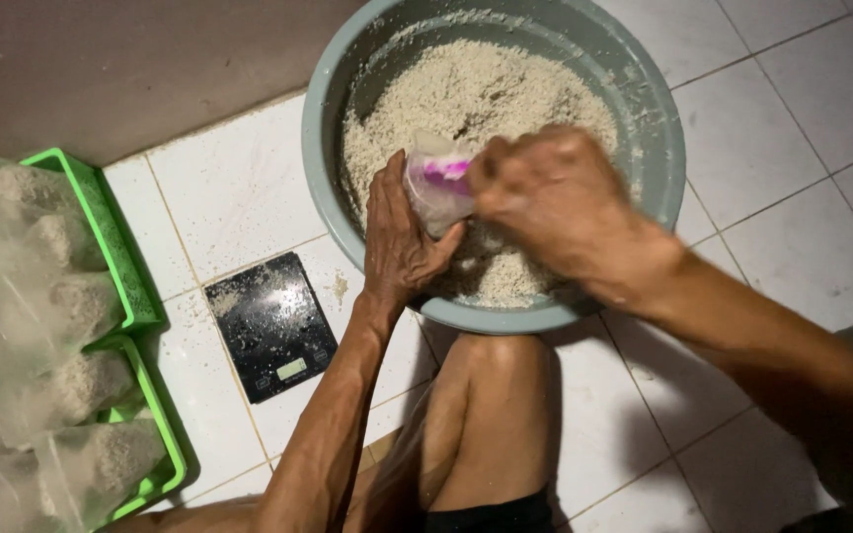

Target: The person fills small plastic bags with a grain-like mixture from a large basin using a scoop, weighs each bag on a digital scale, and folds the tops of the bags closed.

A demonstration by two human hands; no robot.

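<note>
White floor tiles [239, 188] with dark grout lines are filling most of what I am seeing, with a brown wall running along the top left. I am looking down at a large grey-green basin [323, 158] sitting on the tiles, loaded with pale, crumbly grain mix [476, 89], just beyond a bare knee [491, 395].

My left hand [399, 237] is reaching over the near rim of the basin, fingers curled and cupping a small clear plastic bag [438, 188] with a pink mark on it from the left side. My right hand [555, 202] is coming in from the right, closed into a loose fist and touching the bag's right edge; I cannot tell whether it is gripping the bag or something else inside the fist. The bag is sitting between both hands, above the grain near the basin's front.

Left of the basin, a black digital kitchen scale [271, 326], dusted with crumbs, is lying flat on the tiles. Farther left, green plastic trays [130, 296] are holding filled clear bags [61, 395] of the same pale mix, stacked in rows.
</note>
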